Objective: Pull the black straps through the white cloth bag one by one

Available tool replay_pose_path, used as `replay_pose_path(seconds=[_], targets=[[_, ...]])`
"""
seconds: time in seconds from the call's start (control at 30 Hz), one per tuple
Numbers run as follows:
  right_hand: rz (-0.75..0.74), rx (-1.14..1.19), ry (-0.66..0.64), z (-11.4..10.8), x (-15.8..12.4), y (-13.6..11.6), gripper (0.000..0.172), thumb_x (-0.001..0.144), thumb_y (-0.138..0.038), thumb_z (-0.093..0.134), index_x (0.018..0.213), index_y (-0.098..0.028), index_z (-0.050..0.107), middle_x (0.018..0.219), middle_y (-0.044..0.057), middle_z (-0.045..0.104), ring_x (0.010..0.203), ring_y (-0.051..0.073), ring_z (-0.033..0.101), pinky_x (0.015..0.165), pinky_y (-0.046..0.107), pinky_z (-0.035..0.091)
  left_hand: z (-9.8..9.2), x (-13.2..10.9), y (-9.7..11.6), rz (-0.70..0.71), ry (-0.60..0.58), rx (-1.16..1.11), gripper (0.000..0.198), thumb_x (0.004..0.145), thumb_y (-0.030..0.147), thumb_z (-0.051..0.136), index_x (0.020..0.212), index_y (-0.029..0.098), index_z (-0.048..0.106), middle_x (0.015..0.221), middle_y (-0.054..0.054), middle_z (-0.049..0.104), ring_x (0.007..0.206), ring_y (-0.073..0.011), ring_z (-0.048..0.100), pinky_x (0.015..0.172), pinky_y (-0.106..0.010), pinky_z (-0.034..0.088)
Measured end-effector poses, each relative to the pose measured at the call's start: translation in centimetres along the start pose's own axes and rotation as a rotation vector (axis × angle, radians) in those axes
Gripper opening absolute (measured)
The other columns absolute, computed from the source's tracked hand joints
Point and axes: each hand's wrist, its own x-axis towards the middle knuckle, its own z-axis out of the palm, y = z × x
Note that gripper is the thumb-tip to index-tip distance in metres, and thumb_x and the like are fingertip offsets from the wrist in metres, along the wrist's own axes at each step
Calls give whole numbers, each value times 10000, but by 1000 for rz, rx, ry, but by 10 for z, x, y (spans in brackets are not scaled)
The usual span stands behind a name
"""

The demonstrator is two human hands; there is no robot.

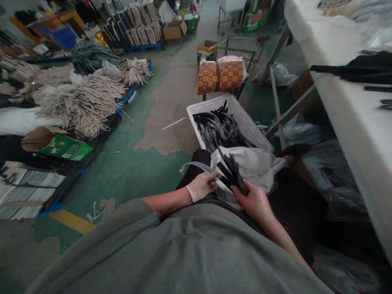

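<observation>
My left hand [203,185], in a pale glove, is closed with its fingertips pinching a thin translucent strip [199,165] that trails off to the left. Wrapped round a bunch of black strips [234,173] is my bare right hand [252,200]; the strips fan up and to the left, some ending close to my left fingertips. Both hands are above my lap, where a white cloth [254,165] is spread. In front of my knees a white plastic bin [252,128] holds a tangled heap of black and grey strips [217,126].
A worktable [343,94] on the right carries black pieces [358,69]. Beyond the bin stands a metal-framed stool with a checkered orange cushion [225,75]. Pallets on the left hold beige cord bundles [82,98] and an open green carton [65,147].
</observation>
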Motion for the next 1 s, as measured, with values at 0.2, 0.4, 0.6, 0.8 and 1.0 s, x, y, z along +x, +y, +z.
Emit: replay_pose_path(seconds=[0.2, 0.4, 0.6, 0.8, 1.0], targets=[[114, 327, -137, -9, -10, 13, 312, 783, -502, 603, 764, -192, 633, 646, 63, 715, 579, 243, 669, 525, 321, 499, 2, 9, 12, 84, -2, 10, 454, 498, 341, 914, 638, 150, 526, 583, 45, 519, 501, -49, 459, 518, -209, 408], [128, 212, -15, -14, -15, 14, 303, 748, -492, 640, 675, -199, 613, 551, 40, 666, 553, 243, 654, 506, 315, 491, 8, 7, -1, -3, -59, 19, 475, 482, 352, 924, 619, 145, 519, 563, 46, 497, 490, -47, 443, 510, -214, 390], [180, 353, -82, -16, -18, 14, 298, 767, -489, 642, 772, -191, 635, 717, 80, 738, 637, 259, 694, 577, 339, 542, 16, 15, 5, -4, -82, 22, 466, 466, 363, 928, 630, 138, 555, 561, 44, 502, 503, -51, 445, 514, -210, 381], [203, 268, -11, -24, -29, 22, 280, 749, -466, 637, 718, -188, 627, 603, 45, 688, 576, 230, 659, 521, 302, 497, 13, 14, 6, -31, -67, 36, 453, 499, 356, 919, 619, 144, 537, 573, 51, 480, 511, -49, 441, 524, -212, 384], [168, 240, 95, -19, -15, 11, 251, 733, -435, 606, 697, -187, 602, 542, 20, 648, 511, 189, 608, 488, 263, 434, 31, 12, 2, 14, -106, 56, 480, 485, 362, 921, 650, 153, 521, 567, 57, 496, 506, -51, 456, 534, -206, 397]])
